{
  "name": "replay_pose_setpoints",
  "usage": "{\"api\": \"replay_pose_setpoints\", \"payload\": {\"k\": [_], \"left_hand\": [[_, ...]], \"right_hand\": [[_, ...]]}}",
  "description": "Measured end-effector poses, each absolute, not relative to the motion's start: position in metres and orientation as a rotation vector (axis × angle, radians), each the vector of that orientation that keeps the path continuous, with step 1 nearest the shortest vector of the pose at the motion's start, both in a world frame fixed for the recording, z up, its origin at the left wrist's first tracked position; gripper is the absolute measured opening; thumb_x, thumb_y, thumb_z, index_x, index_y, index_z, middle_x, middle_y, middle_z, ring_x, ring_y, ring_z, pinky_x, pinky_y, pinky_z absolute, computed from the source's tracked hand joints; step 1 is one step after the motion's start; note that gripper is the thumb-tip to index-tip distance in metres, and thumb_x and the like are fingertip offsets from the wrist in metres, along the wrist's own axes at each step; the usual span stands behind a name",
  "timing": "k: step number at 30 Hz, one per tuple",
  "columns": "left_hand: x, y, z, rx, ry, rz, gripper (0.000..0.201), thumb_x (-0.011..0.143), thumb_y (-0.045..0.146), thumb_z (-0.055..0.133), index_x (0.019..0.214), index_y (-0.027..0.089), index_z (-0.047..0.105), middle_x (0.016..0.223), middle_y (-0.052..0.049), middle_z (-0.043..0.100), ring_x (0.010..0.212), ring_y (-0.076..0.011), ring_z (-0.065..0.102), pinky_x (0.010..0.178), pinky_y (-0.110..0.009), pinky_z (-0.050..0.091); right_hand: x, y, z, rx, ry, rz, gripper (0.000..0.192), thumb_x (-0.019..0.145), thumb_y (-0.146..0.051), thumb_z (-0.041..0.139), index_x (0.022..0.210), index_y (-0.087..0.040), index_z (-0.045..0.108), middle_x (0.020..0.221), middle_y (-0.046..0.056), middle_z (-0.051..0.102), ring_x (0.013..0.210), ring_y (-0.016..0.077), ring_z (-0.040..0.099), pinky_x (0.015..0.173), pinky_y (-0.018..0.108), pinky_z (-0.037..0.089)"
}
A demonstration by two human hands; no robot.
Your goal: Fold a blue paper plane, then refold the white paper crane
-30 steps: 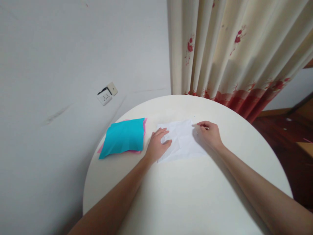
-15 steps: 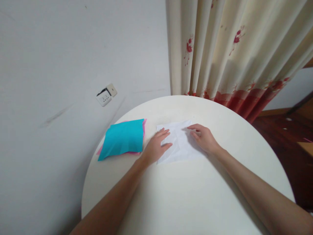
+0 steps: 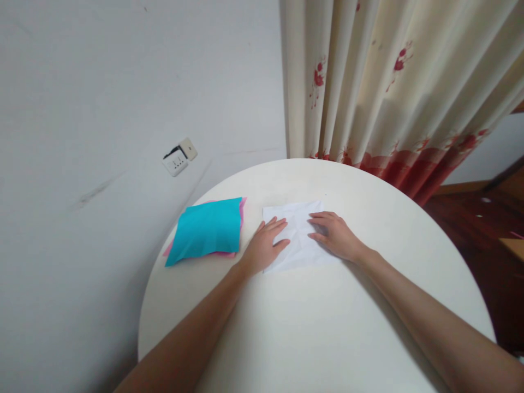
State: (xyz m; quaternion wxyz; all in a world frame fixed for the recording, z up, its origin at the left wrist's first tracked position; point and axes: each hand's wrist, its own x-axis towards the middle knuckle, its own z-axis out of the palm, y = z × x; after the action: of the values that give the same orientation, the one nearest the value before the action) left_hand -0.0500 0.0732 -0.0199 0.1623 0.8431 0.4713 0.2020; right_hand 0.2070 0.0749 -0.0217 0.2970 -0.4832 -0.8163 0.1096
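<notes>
Since the picture of a second ago, the right hand (image 3: pixel 336 236) has slid leftward from the far right corner of the white paper (image 3: pixel 300 236) toward its middle, and its fingers (image 3: pixel 321 216), then curled at the corner, now lie stretched out flat on the sheet. By contrast, the left hand (image 3: pixel 263 244) has hardly shifted, and it stays pressed on the sheet's left edge.

Both hands rest palm down on the white paper, fingers spread loosely and gripping nothing. The paper lies flat on the round white worktop (image 3: pixel 311 338), a little beyond its middle as seen from the person, and shows faint creases. The left hand's fingers (image 3: pixel 273 224) cover the sheet's left margin, with the thumb pointing right across the paper. The right hand's fingers point left, reaching to about the sheet's middle, so the two sets of fingertips are near each other with a bare strip of paper between them.

Just beside the left hand, on the left part of the worktop, lies a turquoise sheet (image 3: pixel 207 228) on top of a pink sheet (image 3: pixel 242 210) whose edges peep out around it. Behind the worktop hangs a cream curtain (image 3: pixel 388 82) with red flowers, and a wall socket (image 3: pixel 179 156) sits low on the grey wall.
</notes>
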Motion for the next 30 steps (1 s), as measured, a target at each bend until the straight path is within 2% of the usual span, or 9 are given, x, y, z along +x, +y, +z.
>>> {"api": "replay_pose_setpoints", "payload": {"k": [10, 19, 30], "left_hand": [[-0.0498, 0.0732, -0.0182, 2.388, 1.367, 0.545, 0.048, 0.093, 0.032, 0.058, 0.140, 0.022, 0.053, 0.151, -0.007, 0.047, 0.145, -0.0255, 0.035, 0.121, -0.053, 0.020], [-0.0491, 0.0741, -0.0178, 2.369, 1.375, 0.566, 0.048, 0.091, 0.033, 0.059, 0.139, 0.025, 0.055, 0.150, -0.005, 0.048, 0.145, -0.0255, 0.036, 0.122, -0.052, 0.020], [-0.0479, 0.0741, -0.0192, 2.335, 1.357, 0.698, 0.048, 0.089, 0.029, 0.062, 0.136, 0.024, 0.056, 0.145, -0.004, 0.055, 0.141, -0.0257, 0.043, 0.121, -0.053, 0.025]], "right_hand": [[0.2086, 0.0758, -0.0247, -1.295, -2.131, 0.325, 0.035, 0.084, -0.036, 0.072, 0.116, -0.021, 0.072, 0.131, 0.010, 0.066, 0.123, 0.0305, 0.056, 0.106, 0.050, 0.043], [0.2077, 0.0759, -0.0236, -1.304, -2.123, 0.348, 0.035, 0.083, -0.034, 0.073, 0.116, -0.021, 0.072, 0.131, 0.009, 0.066, 0.123, 0.0311, 0.056, 0.106, 0.050, 0.043], [0.2070, 0.0740, -0.0209, -1.296, -2.121, 0.351, 0.033, 0.083, -0.034, 0.072, 0.114, -0.022, 0.072, 0.130, 0.010, 0.066, 0.123, 0.0307, 0.056, 0.106, 0.051, 0.043]]}}
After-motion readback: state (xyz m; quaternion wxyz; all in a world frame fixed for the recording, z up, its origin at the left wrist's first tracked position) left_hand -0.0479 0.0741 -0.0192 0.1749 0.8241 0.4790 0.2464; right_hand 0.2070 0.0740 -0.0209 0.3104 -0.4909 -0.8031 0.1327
